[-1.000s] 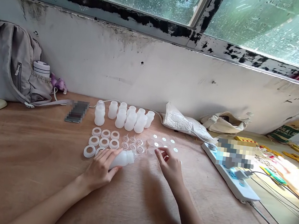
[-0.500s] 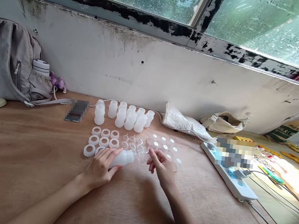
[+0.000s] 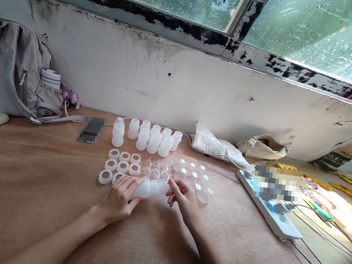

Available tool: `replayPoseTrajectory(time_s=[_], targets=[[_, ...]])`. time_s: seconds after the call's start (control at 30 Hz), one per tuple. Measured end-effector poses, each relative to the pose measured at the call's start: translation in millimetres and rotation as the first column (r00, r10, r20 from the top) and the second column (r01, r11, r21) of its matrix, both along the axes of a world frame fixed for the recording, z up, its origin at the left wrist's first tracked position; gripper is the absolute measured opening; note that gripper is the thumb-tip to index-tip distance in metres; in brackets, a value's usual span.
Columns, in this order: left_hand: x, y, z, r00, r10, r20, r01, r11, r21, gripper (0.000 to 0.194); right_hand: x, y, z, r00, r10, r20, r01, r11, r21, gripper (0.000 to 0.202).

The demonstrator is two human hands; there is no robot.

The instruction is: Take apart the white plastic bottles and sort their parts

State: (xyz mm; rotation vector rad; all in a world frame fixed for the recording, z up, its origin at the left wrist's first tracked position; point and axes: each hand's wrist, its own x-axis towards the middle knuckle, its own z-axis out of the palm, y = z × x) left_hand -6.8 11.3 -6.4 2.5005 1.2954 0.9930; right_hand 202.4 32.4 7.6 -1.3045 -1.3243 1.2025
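A frosted white baby bottle [image 3: 141,189] lies tilted on its side just above the table, its neck to the right. My left hand [image 3: 122,196] is wrapped round its body. At the neck, a clear cap [image 3: 159,186] covers the end of the bottle. My right hand [image 3: 183,198] pinches the cap's far end between thumb and fingers. Behind the hands lie rows of white rings [image 3: 122,167], small clear nipples [image 3: 155,173] and clear domed caps [image 3: 194,174] with white spots. My left hand partly hides the nearest rings.
Several frosted bottles [image 3: 154,142] stand at the back, one capped bottle [image 3: 118,133] at their left. A phone [image 3: 91,130] and a grey backpack [image 3: 21,72] are at left. On the right are a power strip [image 3: 268,207], a white pouch [image 3: 209,140] and a beige bag [image 3: 263,147].
My right hand has moved left, bringing the clear cap onto the neck of the bottle. My left hand keeps its hold, nearly still.
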Motion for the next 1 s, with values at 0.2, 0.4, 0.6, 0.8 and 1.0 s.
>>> replayPoseTrajectory(time_s=[0.2, 0.4, 0.6, 0.8, 1.0], targets=[[-0.6, -0.6, 0.8, 1.0, 0.009, -0.008, -0.009, 1.0, -0.014, 0.048, -0.1, 0.4, 1.4, 1.0, 0.028, -0.004, -0.028, 0.999, -0.034, 0.034], [-1.5, -1.0, 0.5, 1.0, -0.005, -0.013, 0.005, 1.0, -0.015, 0.049, -1.8, -0.5, 4.0, 0.996, 0.085, -0.007, -0.086, 0.995, -0.053, 0.032], [-0.5, -1.2, -0.7, 1.0, -0.006, 0.004, 0.006, 1.0, 0.008, 0.049, -3.6, -1.6, 4.3, 0.996, 0.089, 0.003, -0.089, 0.994, -0.06, 0.034], [-1.8, -1.4, 0.7, 1.0, -0.019, 0.009, 0.019, 1.0, 0.023, 0.048, -0.8, -2.1, 3.9, 0.993, 0.108, -0.056, -0.114, 0.987, -0.115, 0.034], [-0.4, -6.9, 4.8, 0.977, -0.209, -0.044, 0.212, 0.975, 0.068, 0.049, -3.5, -2.0, 2.2, 0.957, 0.16, -0.242, -0.225, 0.937, -0.268, 0.045]])
